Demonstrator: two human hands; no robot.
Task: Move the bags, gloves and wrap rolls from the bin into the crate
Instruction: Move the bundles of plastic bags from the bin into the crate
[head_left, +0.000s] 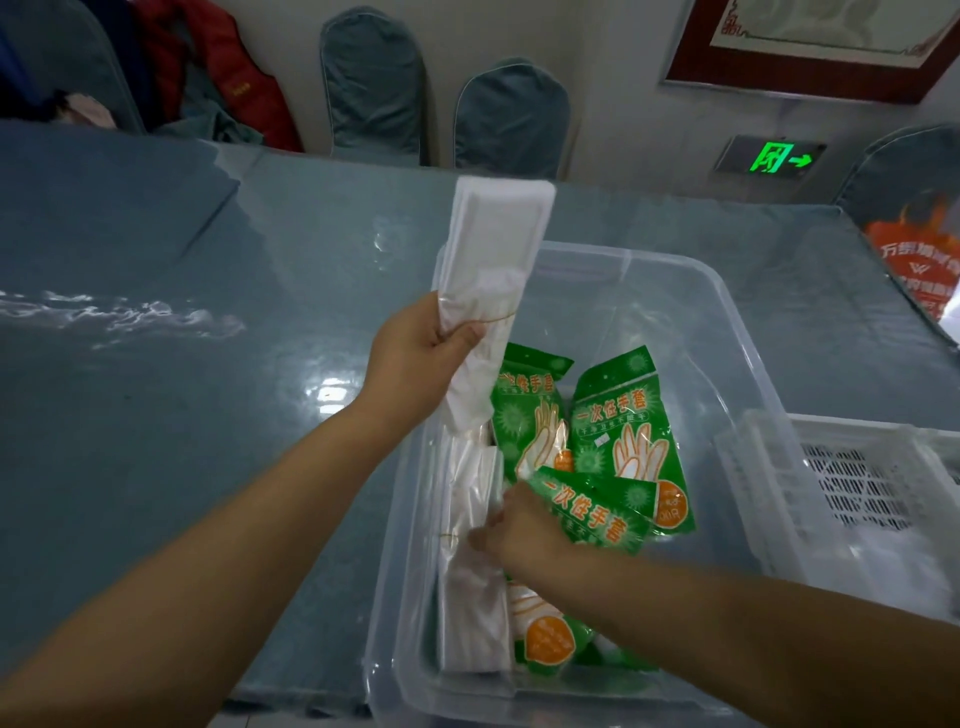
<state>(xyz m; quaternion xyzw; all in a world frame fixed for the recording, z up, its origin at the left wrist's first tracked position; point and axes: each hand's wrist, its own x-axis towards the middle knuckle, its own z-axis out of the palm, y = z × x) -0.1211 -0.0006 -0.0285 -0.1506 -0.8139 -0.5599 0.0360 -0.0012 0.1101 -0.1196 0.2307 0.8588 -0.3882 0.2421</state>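
A clear plastic bin stands on the table in front of me. My left hand grips a long white bundle of bags and holds it upright above the bin's left rim. Inside the bin, along its left wall, lies a second white bundle of bags; my right hand reaches down and pinches it near the middle. Several green glove packets with a hand drawing lie in the bin, some partly under my right arm. A white slotted crate sits to the right of the bin.
The table carries a glossy blue-grey cover. Covered chairs stand along its far side. An orange and red cloth lies at the far right. A green exit sign glows on the wall.
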